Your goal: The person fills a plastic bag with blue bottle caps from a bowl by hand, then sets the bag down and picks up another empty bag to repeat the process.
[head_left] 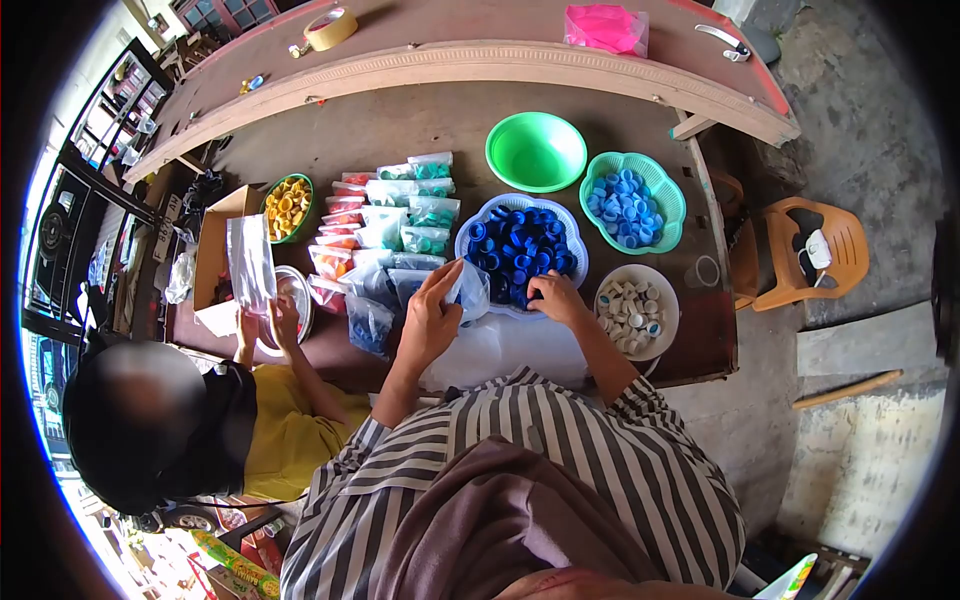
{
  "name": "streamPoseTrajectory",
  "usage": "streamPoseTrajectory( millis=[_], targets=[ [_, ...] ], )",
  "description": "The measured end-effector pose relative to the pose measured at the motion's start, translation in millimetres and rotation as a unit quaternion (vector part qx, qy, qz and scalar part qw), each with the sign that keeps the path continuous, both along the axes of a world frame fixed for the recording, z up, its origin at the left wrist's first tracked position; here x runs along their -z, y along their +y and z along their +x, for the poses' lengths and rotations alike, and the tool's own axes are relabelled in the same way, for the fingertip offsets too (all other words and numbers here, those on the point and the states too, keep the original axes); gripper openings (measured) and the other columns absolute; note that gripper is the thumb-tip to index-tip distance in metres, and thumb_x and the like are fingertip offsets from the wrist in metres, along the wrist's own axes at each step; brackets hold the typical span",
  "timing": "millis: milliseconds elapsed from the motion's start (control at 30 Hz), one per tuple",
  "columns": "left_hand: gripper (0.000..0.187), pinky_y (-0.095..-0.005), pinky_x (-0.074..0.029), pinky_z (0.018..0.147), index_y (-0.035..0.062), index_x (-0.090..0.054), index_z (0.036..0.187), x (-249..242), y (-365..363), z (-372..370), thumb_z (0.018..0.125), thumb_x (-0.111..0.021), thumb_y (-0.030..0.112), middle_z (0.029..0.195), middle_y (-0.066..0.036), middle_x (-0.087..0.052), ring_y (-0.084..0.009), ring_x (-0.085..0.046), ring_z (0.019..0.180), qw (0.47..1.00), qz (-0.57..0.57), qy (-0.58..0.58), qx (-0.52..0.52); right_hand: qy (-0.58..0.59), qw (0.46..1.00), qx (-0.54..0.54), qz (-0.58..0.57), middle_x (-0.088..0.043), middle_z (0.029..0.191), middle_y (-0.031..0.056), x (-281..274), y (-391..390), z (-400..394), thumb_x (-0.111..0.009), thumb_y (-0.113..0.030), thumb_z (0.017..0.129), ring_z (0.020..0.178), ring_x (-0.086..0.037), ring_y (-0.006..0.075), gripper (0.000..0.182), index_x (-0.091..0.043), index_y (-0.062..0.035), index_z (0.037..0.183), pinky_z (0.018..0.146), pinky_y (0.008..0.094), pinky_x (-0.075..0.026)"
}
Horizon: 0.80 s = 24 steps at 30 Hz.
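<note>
My left hand (432, 322) is closed on the edge of a clear plastic bag (472, 291), which hangs beside the basket rim. At the front of a pale blue basket (580, 262), my right hand (557, 298) has its fingers bent down among dark blue plastic caps (518, 244). Whether a cap is between those fingers is hidden. Filled clear bags (370, 322) lie just left of my left hand. Behind them, rows of bags with teal caps (432, 211) and red-orange caps (331, 262) are laid out. A white sheet (480, 352) lies under my forearms.
Right of the basket stand a teal basket of light blue caps (627, 208) and a bowl of white caps (636, 318). A green bowl (536, 152) sits behind. At left, a co-worker's hands (268, 325) hold clear bags (250, 264) near a cardboard box (208, 245) and yellow caps (289, 207).
</note>
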<state>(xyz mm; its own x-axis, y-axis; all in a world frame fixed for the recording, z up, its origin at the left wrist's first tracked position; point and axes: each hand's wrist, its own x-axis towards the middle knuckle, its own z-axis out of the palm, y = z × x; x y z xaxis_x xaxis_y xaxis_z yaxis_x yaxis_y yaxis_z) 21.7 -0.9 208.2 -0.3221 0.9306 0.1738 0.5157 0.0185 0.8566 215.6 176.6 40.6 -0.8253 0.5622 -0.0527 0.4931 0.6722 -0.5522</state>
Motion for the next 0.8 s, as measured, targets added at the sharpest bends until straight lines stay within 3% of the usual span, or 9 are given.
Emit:
streamPoseTrajectory(
  millis=[100,267,400,467,500,567,633,700,800],
  targets=[
    [0.06,-0.0264,-0.047,0.057,0.001,-0.054,0.13,4,-2,-1,0.071,-0.048,-0.008,0.128,-0.019,-0.056,-0.0145,-0.058,0.055,0.999,0.029,0.04,0.011,0.037,0.999,0.014,0.007,-0.068,0.093,0.0011,-3,-2,2,-0.08,-0.023,0.065,0.098,-0.057,0.0262,0.028,-0.066,-0.0122,0.087,0.082,0.0408,-0.043],
    [0.059,-0.0273,-0.048,0.057,0.0006,-0.053,0.13,4,-6,2,0.071,-0.048,-0.008,0.128,-0.018,-0.056,-0.0163,-0.058,0.053,1.0,0.008,0.003,0.003,0.015,1.0,-0.005,0.011,-0.07,0.091,0.0027,0,3,3,-0.081,-0.023,0.063,0.096,-0.058,0.025,0.032,-0.068,-0.0119,0.09,0.08,0.0401,-0.044],
    [0.059,-0.0273,-0.048,0.059,0.0004,-0.054,0.129,5,-9,5,0.071,-0.048,-0.007,0.128,-0.018,-0.057,-0.0169,-0.058,0.056,1.0,0.011,-0.006,-0.001,0.074,0.997,0.032,-0.008,-0.069,0.09,0.0042,-31,4,4,-0.081,-0.02,0.066,0.093,-0.059,0.0258,0.032,-0.065,-0.0095,0.092,0.079,0.0388,-0.044],
    [0.058,-0.0275,-0.048,0.062,0.0006,-0.054,0.128,9,-8,5,0.071,-0.048,-0.007,0.127,-0.018,-0.057,-0.0185,-0.058,0.061,1.0,0.014,0.021,0.002,0.285,0.954,0.09,0.017,-0.067,0.093,0.0065,-74,-10,-6,-0.08,-0.015,0.07,0.091,-0.059,0.0263,0.031,-0.062,-0.0072,0.093,0.079,0.0381,-0.045],
    [0.058,-0.0275,-0.048,0.062,0.0006,-0.054,0.128,10,-7,6,0.071,-0.048,-0.007,0.127,-0.018,-0.057,-0.0185,-0.058,0.061,1.0,0.015,0.021,0.003,0.285,0.954,0.09,0.017,-0.067,0.093,0.0065,-97,-21,-12,-0.08,-0.015,0.07,0.091,-0.059,0.0263,0.031,-0.062,-0.0072,0.093,0.079,0.0381,-0.045],
    [0.057,-0.028,-0.047,0.065,0.0009,-0.055,0.128,10,-4,7,0.071,-0.048,-0.006,0.126,-0.019,-0.057,-0.0207,-0.057,0.065,1.0,0.023,0.01,0.002,0.431,0.893,0.121,0.04,-0.065,0.097,0.0078,-141,-45,-24,-0.079,-0.01,0.071,0.092,-0.059,0.0267,0.03,-0.058,-0.007,0.093,0.081,0.038,-0.045],
    [0.057,-0.0282,-0.048,0.066,0.0005,-0.055,0.128,8,-1,6,0.072,-0.048,-0.006,0.127,-0.019,-0.057,-0.0215,-0.058,0.066,1.0,0.023,0.014,0.003,0.494,0.864,0.064,0.076,-0.063,0.102,0.0079,-161,-65,-32,-0.079,-0.008,0.069,0.094,-0.059,0.0269,0.032,-0.058,-0.007,0.093,0.084,0.0381,-0.045],
    [0.057,-0.0284,-0.048,0.067,0.0,-0.055,0.128,9,1,4,0.072,-0.048,-0.006,0.127,-0.019,-0.057,-0.0223,-0.059,0.067,1.0,0.025,0.018,0.003,0.366,0.921,-0.054,0.122,-0.063,0.103,0.0073,-161,-72,-36,-0.077,-0.008,0.072,0.096,-0.058,0.0266,0.029,-0.061,-0.0063,0.095,0.086,0.0383,-0.044],
    [0.056,-0.0285,-0.049,0.067,-0.0025,-0.054,0.127,13,0,-2,0.071,-0.049,-0.005,0.127,-0.02,-0.057,-0.0219,-0.063,0.068,0.997,0.054,0.048,-0.009,0.363,0.918,-0.093,0.131,-0.063,0.102,0.0086,-136,-69,-43,-0.076,-0.009,0.075,0.091,-0.06,0.0264,0.026,-0.062,-0.0053,0.097,0.082,0.0377,-0.046]
  ],
)
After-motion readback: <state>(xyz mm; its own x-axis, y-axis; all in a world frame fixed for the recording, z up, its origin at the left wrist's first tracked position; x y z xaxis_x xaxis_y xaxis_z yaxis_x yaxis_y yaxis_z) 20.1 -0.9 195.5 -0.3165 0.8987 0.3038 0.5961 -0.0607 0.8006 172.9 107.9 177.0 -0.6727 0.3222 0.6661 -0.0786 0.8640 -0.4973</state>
